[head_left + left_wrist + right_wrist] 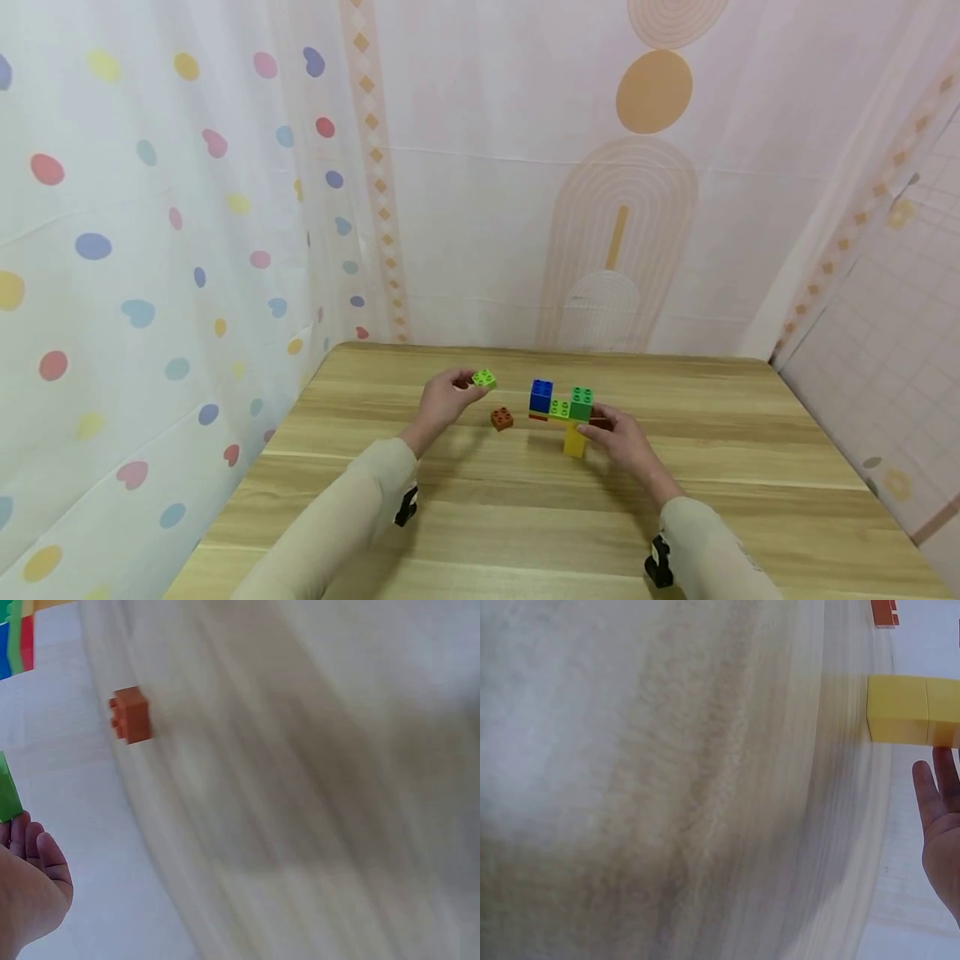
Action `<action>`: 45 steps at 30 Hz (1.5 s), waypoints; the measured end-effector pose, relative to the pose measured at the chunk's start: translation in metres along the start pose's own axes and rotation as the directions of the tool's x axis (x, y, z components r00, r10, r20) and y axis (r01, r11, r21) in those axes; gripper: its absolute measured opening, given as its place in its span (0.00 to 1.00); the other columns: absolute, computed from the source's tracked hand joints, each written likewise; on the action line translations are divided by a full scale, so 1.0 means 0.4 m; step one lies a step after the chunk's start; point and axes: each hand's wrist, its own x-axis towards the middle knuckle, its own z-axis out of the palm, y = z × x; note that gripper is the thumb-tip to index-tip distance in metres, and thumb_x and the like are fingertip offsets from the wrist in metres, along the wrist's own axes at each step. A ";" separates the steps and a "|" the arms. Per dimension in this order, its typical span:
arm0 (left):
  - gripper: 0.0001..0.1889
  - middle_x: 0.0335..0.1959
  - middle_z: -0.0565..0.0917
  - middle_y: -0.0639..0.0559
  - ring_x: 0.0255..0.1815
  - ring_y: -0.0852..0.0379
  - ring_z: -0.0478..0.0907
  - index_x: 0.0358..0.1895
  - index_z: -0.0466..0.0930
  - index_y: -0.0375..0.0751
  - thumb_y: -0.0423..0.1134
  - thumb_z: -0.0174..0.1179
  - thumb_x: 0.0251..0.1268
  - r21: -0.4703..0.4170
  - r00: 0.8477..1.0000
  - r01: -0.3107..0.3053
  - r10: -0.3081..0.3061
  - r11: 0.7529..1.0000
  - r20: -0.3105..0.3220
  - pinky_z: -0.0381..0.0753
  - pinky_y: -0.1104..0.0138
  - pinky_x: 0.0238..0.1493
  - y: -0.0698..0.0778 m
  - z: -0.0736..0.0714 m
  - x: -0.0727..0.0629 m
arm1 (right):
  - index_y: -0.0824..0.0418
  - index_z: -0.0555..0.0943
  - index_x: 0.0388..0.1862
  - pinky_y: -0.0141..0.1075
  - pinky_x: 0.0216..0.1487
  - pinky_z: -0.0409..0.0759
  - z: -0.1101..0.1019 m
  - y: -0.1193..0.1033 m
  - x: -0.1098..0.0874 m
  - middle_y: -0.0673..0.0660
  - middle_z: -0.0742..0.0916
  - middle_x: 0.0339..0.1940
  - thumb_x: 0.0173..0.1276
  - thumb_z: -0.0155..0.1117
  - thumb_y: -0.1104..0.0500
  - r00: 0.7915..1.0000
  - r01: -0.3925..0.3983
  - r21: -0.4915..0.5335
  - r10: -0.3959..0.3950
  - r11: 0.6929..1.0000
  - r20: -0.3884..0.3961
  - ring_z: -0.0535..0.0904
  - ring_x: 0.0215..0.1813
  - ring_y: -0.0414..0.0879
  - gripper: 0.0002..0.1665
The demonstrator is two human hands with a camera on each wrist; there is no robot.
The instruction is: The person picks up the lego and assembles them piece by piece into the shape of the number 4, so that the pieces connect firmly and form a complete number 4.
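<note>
In the head view my left hand pinches a lime-green toy building brick above the table, studs up. My right hand holds the right side of a joined brick structure. Yellow bricks form its upright column, and a lime-green piece reaches left across the top. On that piece sit a green brick at the right and a blue brick at the left, with a red brick beneath the blue end. A loose orange-brown brick lies between the hands.
Everything is over a wood-grain table. Patterned curtains hang behind it and along the left. A small black device is strapped at the left wrist, and another at the right.
</note>
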 end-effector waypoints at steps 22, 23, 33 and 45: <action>0.20 0.47 0.82 0.51 0.47 0.53 0.76 0.55 0.83 0.41 0.45 0.68 0.63 -0.040 0.975 -0.081 0.088 0.996 0.202 0.79 0.60 0.45 0.154 0.048 0.076 | 0.61 0.77 0.65 0.43 0.55 0.78 -0.008 0.013 0.010 0.57 0.84 0.53 0.71 0.65 0.56 1.000 -0.002 -0.012 0.002 1.000 0.018 0.79 0.54 0.49 0.25; 0.20 0.46 0.82 0.51 0.47 0.53 0.76 0.55 0.83 0.41 0.46 0.68 0.64 -0.041 0.972 -0.085 0.092 0.996 0.215 0.79 0.61 0.45 0.161 0.052 0.078 | 0.62 0.77 0.65 0.43 0.55 0.78 -0.008 0.013 0.011 0.57 0.84 0.53 0.71 0.65 0.56 1.000 -0.003 -0.008 0.003 1.000 0.019 0.79 0.53 0.49 0.25; 0.20 0.45 0.81 0.54 0.47 0.55 0.76 0.56 0.83 0.43 0.48 0.67 0.65 -0.014 0.938 -0.124 0.122 0.992 0.325 0.78 0.61 0.47 0.214 0.103 0.088 | 0.61 0.77 0.65 0.46 0.57 0.77 -0.015 0.008 0.010 0.57 0.84 0.54 0.71 0.65 0.55 1.000 -0.012 0.009 0.011 1.000 0.027 0.79 0.55 0.50 0.26; 0.19 0.43 0.82 0.56 0.42 0.57 0.77 0.55 0.84 0.44 0.47 0.68 0.64 0.032 0.885 -0.176 0.144 0.984 0.443 0.79 0.63 0.45 0.237 0.161 0.081 | 0.60 0.77 0.66 0.48 0.58 0.77 -0.009 0.010 0.011 0.58 0.84 0.57 0.72 0.65 0.55 0.999 -0.002 0.021 0.002 1.000 0.036 0.79 0.58 0.52 0.26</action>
